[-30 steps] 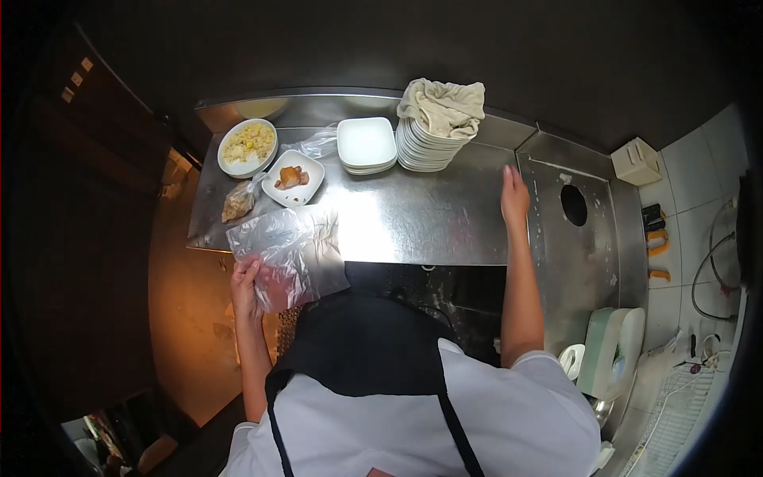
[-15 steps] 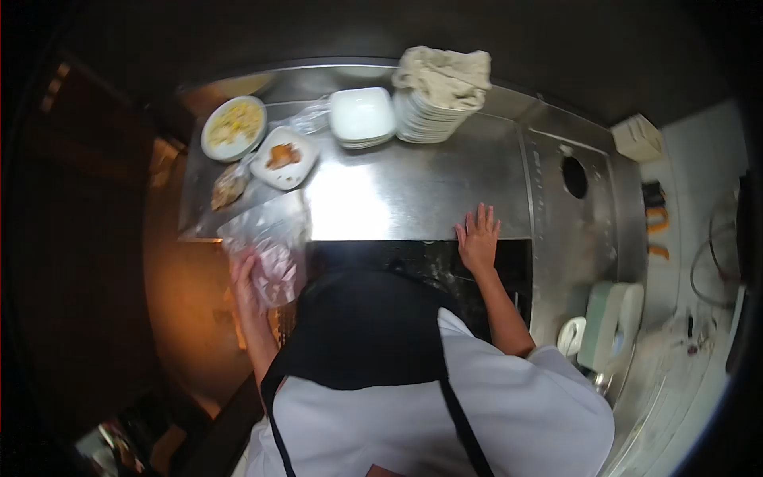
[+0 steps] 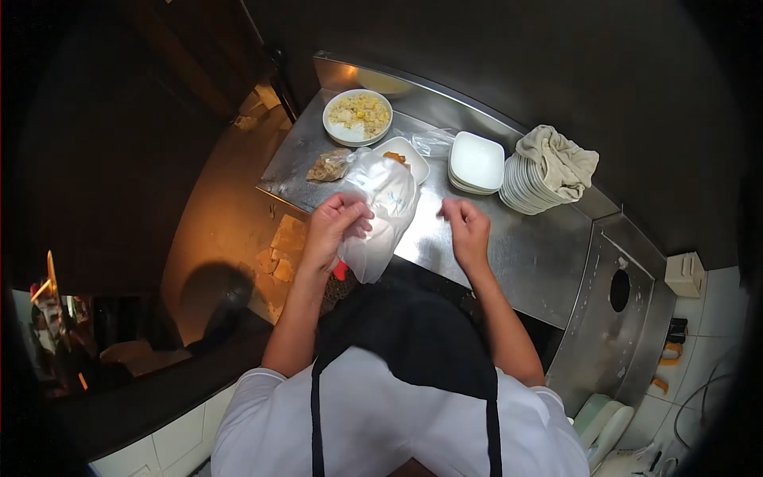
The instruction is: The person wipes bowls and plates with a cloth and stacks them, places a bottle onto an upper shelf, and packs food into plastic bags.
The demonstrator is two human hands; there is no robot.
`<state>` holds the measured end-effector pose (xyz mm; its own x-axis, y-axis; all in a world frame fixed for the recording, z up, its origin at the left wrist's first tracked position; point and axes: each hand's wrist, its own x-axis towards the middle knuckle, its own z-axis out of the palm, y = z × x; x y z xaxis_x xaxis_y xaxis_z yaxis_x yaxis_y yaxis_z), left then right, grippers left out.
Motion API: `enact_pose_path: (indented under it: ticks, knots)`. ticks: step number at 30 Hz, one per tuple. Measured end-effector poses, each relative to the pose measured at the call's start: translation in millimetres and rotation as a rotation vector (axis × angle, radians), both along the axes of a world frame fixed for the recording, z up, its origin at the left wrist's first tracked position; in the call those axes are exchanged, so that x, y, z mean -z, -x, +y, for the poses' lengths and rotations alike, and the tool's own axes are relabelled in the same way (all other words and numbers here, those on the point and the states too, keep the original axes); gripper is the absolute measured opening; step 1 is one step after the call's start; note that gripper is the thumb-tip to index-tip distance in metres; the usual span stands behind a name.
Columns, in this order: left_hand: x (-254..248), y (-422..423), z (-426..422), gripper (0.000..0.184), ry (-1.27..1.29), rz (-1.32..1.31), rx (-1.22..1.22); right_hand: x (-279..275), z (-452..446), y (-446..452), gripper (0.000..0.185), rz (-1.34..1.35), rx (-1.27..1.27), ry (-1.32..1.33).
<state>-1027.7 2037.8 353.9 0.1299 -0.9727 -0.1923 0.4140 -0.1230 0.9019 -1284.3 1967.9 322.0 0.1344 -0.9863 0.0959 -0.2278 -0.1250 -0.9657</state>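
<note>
A clear plastic bag [image 3: 385, 199] hangs over the front edge of the steel counter, pinched by my left hand [image 3: 334, 226] at its left side. The bag looks puffed out. It partly covers a small white square dish [image 3: 415, 163] with brown food pieces [image 3: 396, 158] in it. To the right of the bag, apart from it, my right hand [image 3: 467, 229] is raised over the counter with its fingers curled closed; nothing shows sticking out of them. Just beyond my left hand lies a tied bag of brownish food [image 3: 327, 166].
A white bowl of yellowish rice [image 3: 359, 115] stands at the far left of the steel counter [image 3: 517, 246]. Stacked square bowls [image 3: 477, 159] and a plate stack [image 3: 524, 187] topped with a cloth [image 3: 560, 159] line the back. A crumpled clear wrapper [image 3: 433, 141] lies between.
My left hand has brought the plastic bag up and rightward over the counter edge. The right hand has lifted from lying flat on the counter and closed. The view has turned.
</note>
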Motion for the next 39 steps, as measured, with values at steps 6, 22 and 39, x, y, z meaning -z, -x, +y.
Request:
enact_pose_path:
  ticks: [6, 22, 39]
  knots:
    - [-11.8, -32.8, 17.9, 0.012, 0.086, 0.134, -0.262, 76.2, -14.0, -8.4, 0.055, -0.849, -0.323, -0.93]
    - [107.9, 8.6, 80.1, 0.03, -0.204, -0.739, -0.699, 32.9, 32.5, 19.1, 0.011, -0.41, -0.274, -0.49]
    - [-1.5, 194.0, -10.7, 0.02, 0.119, -0.454, 0.24, -30.7, 56.4, 112.3, 0.016, -0.275, -0.094, -0.188]
